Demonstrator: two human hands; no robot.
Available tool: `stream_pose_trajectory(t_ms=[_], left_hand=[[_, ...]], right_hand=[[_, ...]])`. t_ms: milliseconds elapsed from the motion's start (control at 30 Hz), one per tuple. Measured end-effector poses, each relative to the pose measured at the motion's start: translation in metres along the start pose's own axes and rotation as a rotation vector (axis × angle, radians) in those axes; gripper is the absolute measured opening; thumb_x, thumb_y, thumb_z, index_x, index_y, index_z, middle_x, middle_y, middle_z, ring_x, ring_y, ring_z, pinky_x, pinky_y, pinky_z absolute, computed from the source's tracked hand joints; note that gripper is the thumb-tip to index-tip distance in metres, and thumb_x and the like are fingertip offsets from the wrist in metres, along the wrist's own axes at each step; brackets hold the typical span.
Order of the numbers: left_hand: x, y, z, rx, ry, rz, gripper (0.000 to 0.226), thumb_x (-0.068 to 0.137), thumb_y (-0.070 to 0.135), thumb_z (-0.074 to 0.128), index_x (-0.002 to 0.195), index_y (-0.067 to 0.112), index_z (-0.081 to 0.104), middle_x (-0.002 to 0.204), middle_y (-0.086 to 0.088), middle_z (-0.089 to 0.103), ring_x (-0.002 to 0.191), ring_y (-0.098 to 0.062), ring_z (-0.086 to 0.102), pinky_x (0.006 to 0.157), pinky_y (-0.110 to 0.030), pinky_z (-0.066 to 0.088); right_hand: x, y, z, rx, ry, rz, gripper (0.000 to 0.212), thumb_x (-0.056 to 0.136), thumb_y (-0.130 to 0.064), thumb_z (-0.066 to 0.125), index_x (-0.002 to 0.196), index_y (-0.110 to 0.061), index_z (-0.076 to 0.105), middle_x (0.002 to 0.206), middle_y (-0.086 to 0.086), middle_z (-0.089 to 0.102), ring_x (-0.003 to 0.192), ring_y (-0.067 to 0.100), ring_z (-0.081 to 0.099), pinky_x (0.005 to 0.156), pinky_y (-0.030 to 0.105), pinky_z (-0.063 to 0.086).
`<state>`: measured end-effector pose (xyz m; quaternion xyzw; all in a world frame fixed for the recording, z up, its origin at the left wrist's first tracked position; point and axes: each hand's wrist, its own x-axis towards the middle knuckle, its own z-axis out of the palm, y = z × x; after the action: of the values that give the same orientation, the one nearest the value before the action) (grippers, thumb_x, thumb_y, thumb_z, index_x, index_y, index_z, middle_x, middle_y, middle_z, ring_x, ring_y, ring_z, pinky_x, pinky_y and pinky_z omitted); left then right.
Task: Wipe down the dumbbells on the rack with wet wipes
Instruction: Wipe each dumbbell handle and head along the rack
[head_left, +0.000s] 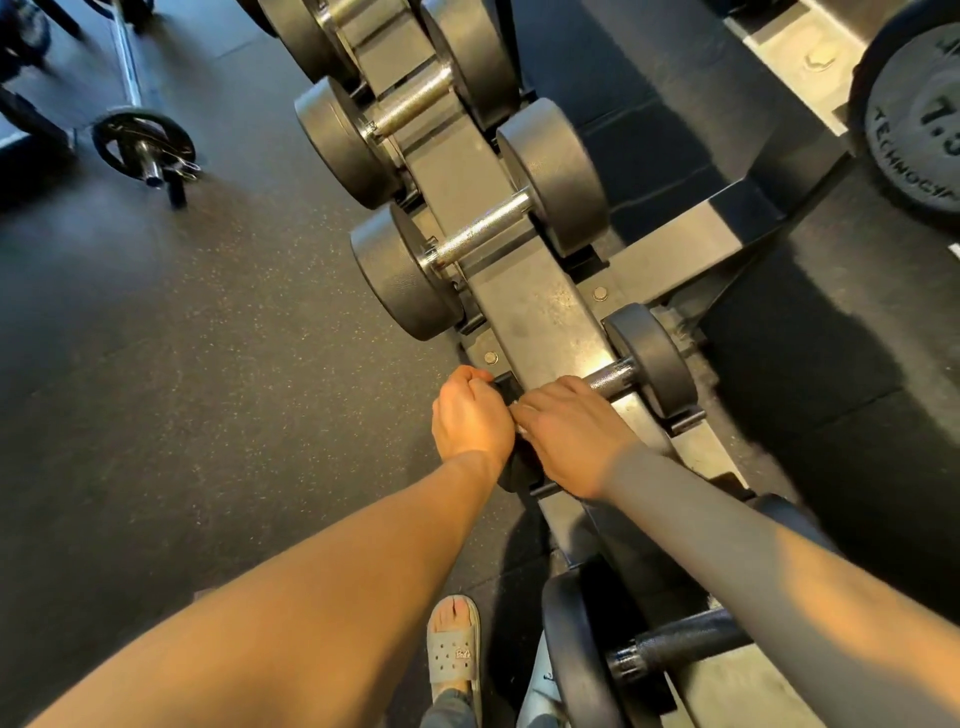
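A small black dumbbell (655, 364) lies across the lower rack rail (540, 306). Its dark handle (612, 375) and far head show, while both hands mostly cover its near head. My left hand (470, 415) is curled over the top edge of that near head. My right hand (571, 434) lies over the near end of the handle, fingers bent down. A scrap of white wet wipe (518, 427) peeks out beneath its fingers, between the two hands.
Larger grey dumbbells (483, 234) sit further up the same rail. A big dumbbell (582, 660) is at the bottom right under my forearm. An upper-tier dumbbell head (914, 119) hangs at the top right. A loaded barbell (143, 140) lies on the rubber floor. My foot in a grey slipper (454, 644) is below.
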<state>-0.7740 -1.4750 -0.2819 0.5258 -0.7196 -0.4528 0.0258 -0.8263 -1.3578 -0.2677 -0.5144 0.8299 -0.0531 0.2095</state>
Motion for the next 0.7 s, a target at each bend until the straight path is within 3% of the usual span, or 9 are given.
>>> stream_pose_trajectory(t_ms=[67, 133, 233, 300, 367, 467, 567, 633, 700], left_hand=[[-0.001, 0.0, 0.0, -0.001, -0.003, -0.005, 0.031, 0.101, 0.015, 0.037, 0.101, 0.019, 0.068, 0.095, -0.002, 0.067, 0.094, -0.025, 0.063, 0.089, -0.043, 0.055], [-0.001, -0.001, -0.001, 0.008, -0.008, 0.001, 0.032, 0.1, 0.016, 0.037, 0.103, 0.019, 0.068, 0.097, -0.002, 0.068, 0.096, -0.026, 0.063, 0.091, -0.045, 0.054], [0.001, -0.003, 0.0, 0.014, -0.011, 0.016, 0.031, 0.098, 0.016, 0.038, 0.101, 0.019, 0.068, 0.095, -0.002, 0.068, 0.094, -0.025, 0.063, 0.09, -0.047, 0.055], [0.0, -0.002, -0.001, 0.015, -0.009, 0.018, 0.029, 0.098, 0.016, 0.038, 0.099, 0.02, 0.067, 0.091, 0.0, 0.066, 0.092, -0.024, 0.063, 0.089, -0.048, 0.055], [-0.002, 0.0, -0.002, 0.025, -0.005, 0.024, 0.028, 0.097, 0.016, 0.039, 0.094, 0.022, 0.065, 0.089, 0.0, 0.066, 0.092, -0.025, 0.063, 0.089, -0.048, 0.054], [-0.001, 0.0, -0.001, 0.028, -0.001, 0.019, 0.029, 0.098, 0.016, 0.038, 0.096, 0.021, 0.066, 0.096, -0.002, 0.068, 0.096, -0.026, 0.062, 0.092, -0.046, 0.052], [-0.001, 0.001, -0.002, 0.031, 0.0, 0.018, 0.03, 0.099, 0.016, 0.037, 0.097, 0.021, 0.067, 0.095, -0.001, 0.067, 0.094, -0.025, 0.062, 0.091, -0.045, 0.053], [-0.002, 0.001, -0.002, 0.037, 0.0, 0.021, 0.029, 0.099, 0.016, 0.037, 0.094, 0.022, 0.065, 0.094, -0.001, 0.066, 0.094, -0.025, 0.062, 0.092, -0.046, 0.052], [-0.003, 0.001, -0.002, 0.048, 0.006, 0.025, 0.029, 0.098, 0.016, 0.036, 0.093, 0.026, 0.063, 0.095, 0.0, 0.065, 0.097, -0.025, 0.06, 0.094, -0.048, 0.051]], right_hand=[[0.004, 0.001, -0.007, -0.021, -0.039, -0.003, 0.015, 0.102, -0.025, 0.047, 0.106, -0.025, 0.061, 0.106, 0.0, 0.065, 0.103, 0.024, 0.061, 0.095, 0.041, 0.042], [0.022, -0.002, -0.019, -0.039, -0.194, 0.079, 0.015, 0.103, -0.027, 0.042, 0.1, -0.024, 0.057, 0.101, 0.001, 0.063, 0.102, 0.027, 0.063, 0.085, 0.04, 0.042], [0.06, 0.003, -0.026, 0.051, -0.482, 0.233, 0.02, 0.104, -0.028, 0.044, 0.113, -0.02, 0.059, 0.106, 0.004, 0.062, 0.102, 0.029, 0.061, 0.08, 0.037, 0.041], [0.068, 0.005, -0.026, 0.073, -0.501, 0.277, 0.023, 0.103, -0.027, 0.046, 0.116, -0.018, 0.062, 0.107, 0.004, 0.064, 0.099, 0.028, 0.062, 0.079, 0.036, 0.043], [0.056, 0.0, -0.018, 0.011, -0.345, 0.284, 0.02, 0.101, -0.025, 0.049, 0.113, -0.019, 0.063, 0.105, 0.004, 0.066, 0.1, 0.028, 0.064, 0.08, 0.035, 0.042], [0.02, -0.014, 0.014, 0.007, 0.115, 0.195, 0.007, 0.094, -0.021, 0.06, 0.099, -0.02, 0.064, 0.098, 0.001, 0.07, 0.099, 0.026, 0.066, 0.096, 0.039, 0.041], [-0.01, -0.016, 0.043, 0.073, 0.282, 0.132, 0.03, 0.08, -0.016, 0.077, 0.109, -0.016, 0.074, 0.117, 0.004, 0.071, 0.119, 0.026, 0.062, 0.114, 0.047, 0.038], [-0.029, -0.02, 0.05, 0.087, 0.4, 0.085, 0.024, 0.086, -0.014, 0.07, 0.109, -0.011, 0.076, 0.124, 0.008, 0.07, 0.124, 0.028, 0.059, 0.109, 0.045, 0.043], [-0.046, -0.031, 0.052, 0.266, 0.561, 0.144, 0.019, 0.098, -0.015, 0.057, 0.097, -0.007, 0.075, 0.112, 0.011, 0.068, 0.104, 0.026, 0.061, 0.086, 0.035, 0.049]])
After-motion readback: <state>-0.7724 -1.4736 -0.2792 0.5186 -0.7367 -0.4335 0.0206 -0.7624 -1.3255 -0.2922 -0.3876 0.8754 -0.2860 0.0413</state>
